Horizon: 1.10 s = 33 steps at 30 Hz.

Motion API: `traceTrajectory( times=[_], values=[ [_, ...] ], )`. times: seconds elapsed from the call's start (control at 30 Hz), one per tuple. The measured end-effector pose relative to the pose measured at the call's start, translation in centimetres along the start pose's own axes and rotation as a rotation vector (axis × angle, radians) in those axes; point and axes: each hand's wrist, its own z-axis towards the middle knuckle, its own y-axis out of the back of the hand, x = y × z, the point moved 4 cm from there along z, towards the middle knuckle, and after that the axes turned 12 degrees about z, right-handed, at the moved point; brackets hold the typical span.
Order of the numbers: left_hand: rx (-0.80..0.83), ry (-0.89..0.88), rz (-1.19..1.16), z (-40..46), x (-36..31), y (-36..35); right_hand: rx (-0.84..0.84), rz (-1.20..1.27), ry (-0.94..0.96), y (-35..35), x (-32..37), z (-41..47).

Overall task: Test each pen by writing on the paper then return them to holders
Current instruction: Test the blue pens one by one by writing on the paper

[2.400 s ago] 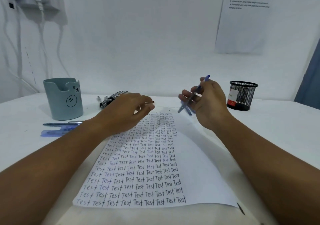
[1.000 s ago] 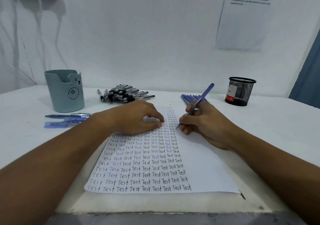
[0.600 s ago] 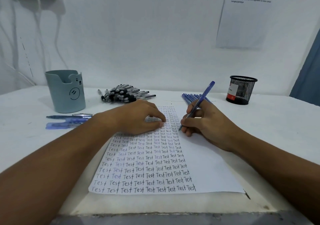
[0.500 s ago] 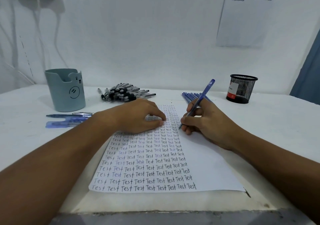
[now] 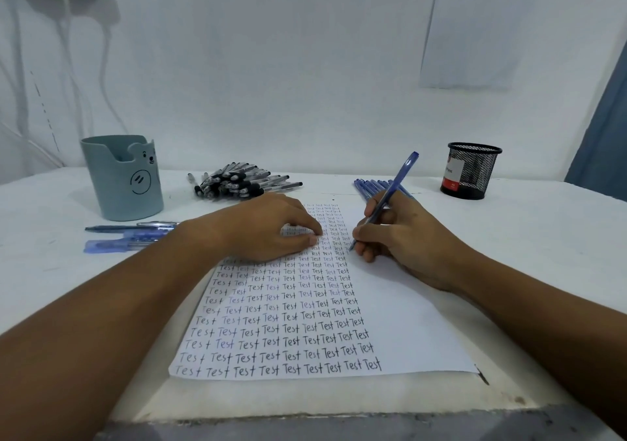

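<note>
Head view: my right hand (image 5: 403, 237) pinched the blue pen (image 5: 390, 193), tip on the paper (image 5: 400, 322) at 12 o'clock; my left hand (image 5: 268, 227) pressed flat, fingers relaxed, at 10 o'clock.

paper (image 5: 400, 322): thin white sheet, matt, smooth, lying flat; dark ink rows of "Test" on left part.
blue pen (image 5: 393, 189): plastic barrel, translucent blue w/ slight sheen.
bear holder (image 5: 124, 183): grey-blue plastic by the look, matt, smooth wall, printed face.
mesh holder (image 5: 473, 171): black wire mesh, metal by the look, see-through weave; red/white paper label on side.
black pens (image 5: 244, 181): clear glossy plastic barrels, black grips look rubbery, matt.
blue pens at left (image 5: 129, 237): translucent plastic, shiny.
table (image 5: 543, 237): white, matt, scuffed; near edge chipped, rough.
wall sheet (image 5: 475, 26): matt printed paper.
</note>
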Motion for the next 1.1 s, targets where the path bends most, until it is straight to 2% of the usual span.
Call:
traceTrajectory(
  times=[0.07,0.2,0.47,0.63,0.87,1.1],
  values=[
    [0.003,-0.001,0.002,0.0,-0.06,0.04,0.008,0.05,-0.016,-0.04,0.09,-0.06],
    [0.008,0.008,-0.004,-0.04,-0.07,0.08,0.013,-0.051,0.024,-0.24,0.27,-0.12],
    [0.007,0.004,-0.003,-0.11,-0.19,0.19,-0.003,0.032,-0.019,0.0,0.1,0.07],
    [0.005,0.006,0.0,-0.13,-0.11,0.15,0.015,0.002,-0.02,-0.08,0.08,0.13],
    [0.007,0.006,0.014,-0.08,-0.24,0.3,-0.022,0.114,-0.025,0.19,0.13,0.13],
    [0.007,0.019,0.014,-0.11,-0.25,0.27,-0.01,-0.034,0.01,0.11,-0.12,0.36]
  ],
)
